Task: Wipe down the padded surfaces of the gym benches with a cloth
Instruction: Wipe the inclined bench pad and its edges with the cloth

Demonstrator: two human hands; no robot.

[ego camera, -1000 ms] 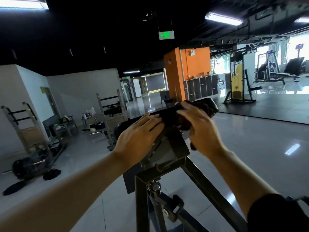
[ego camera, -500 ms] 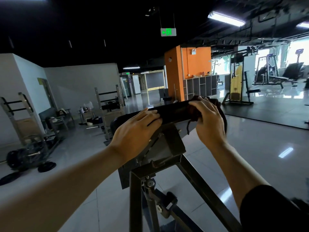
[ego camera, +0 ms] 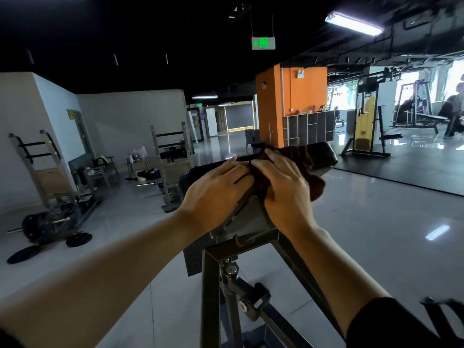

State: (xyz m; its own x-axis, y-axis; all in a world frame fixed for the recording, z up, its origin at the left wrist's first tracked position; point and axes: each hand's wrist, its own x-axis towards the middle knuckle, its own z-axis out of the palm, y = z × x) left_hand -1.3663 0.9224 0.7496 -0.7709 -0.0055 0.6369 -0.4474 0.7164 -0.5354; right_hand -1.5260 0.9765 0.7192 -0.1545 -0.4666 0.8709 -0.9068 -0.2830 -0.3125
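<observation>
The bench pad [ego camera: 322, 155] is black, smooth vinyl-like upholstery with a dull sheen. The cloth [ego camera: 302, 156] on it is dark brown, soft and nappy, like terry towelling. The bench frame [ego camera: 211, 285] is matt grey painted metal, scuffed at the bracket, with a bright steel bolt [ego camera: 229, 270]. The floor [ego camera: 376, 234] is glossy pale tile reflecting the ceiling lights.

Dark brown cloth [ego camera: 298, 156]; black bench pad [ego camera: 324, 156]; grey metal frame [ego camera: 211, 280]; orange pillar [ego camera: 267, 106]; green exit sign [ego camera: 263, 43]; glossy grey floor [ego camera: 376, 234].
</observation>
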